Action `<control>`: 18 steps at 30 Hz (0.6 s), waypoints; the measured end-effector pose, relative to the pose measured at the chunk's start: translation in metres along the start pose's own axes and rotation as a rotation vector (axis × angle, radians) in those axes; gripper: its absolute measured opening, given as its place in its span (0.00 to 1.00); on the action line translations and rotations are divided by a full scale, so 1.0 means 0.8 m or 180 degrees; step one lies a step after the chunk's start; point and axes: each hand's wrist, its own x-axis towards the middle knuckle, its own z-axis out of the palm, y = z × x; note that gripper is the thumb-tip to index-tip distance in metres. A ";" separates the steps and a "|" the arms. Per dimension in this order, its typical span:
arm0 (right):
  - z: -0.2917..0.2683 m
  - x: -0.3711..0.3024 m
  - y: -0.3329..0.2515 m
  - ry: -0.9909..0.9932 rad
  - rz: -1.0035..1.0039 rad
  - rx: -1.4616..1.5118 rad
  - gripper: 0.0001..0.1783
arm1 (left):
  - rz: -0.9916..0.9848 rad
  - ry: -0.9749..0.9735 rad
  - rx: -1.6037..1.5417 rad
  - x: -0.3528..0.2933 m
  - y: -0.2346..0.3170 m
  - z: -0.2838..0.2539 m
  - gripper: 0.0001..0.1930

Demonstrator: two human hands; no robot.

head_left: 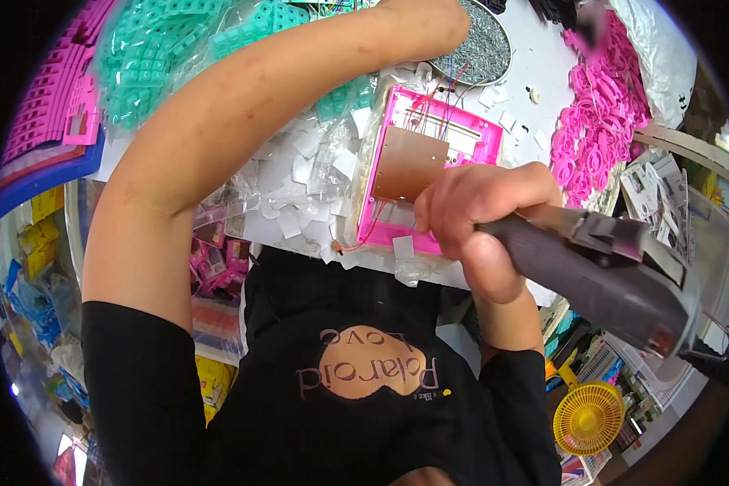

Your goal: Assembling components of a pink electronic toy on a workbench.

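The white table [535, 49] carries the pink casing [488, 136] before you. Your right hand [494, 209] encloses the dark tool [599, 283]. Your left hand [427, 29] is at the dish [510, 61]; its grip cannot be determined. Steer the tool clear of the brown board [411, 164] and thin wires [448, 109]; avoid spilling the metal pieces [483, 49].

Printed lettering [373, 376] on a black T-shirt [279, 421]
Large dark letters stand upside down in two rows across a peach-coloured print [366, 348]; a smaller pale line [429, 396] sits near one end, beside a tiny yellow mark [446, 392].
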 end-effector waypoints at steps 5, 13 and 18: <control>0.000 0.006 0.003 -0.0630 -0.0111 -0.0438 0.11 | -0.0300 -0.0156 -0.0457 -0.005 -0.002 -0.025 0.07; -0.012 0.020 -0.011 -0.0166 -0.0278 0.0166 0.17 | 0.0027 0.0262 -0.2406 -0.165 0.035 -0.113 0.09; -0.008 0.031 -0.032 -0.0584 -0.0462 0.0628 0.17 | -0.0123 0.0824 -0.2784 -0.236 0.103 -0.092 0.07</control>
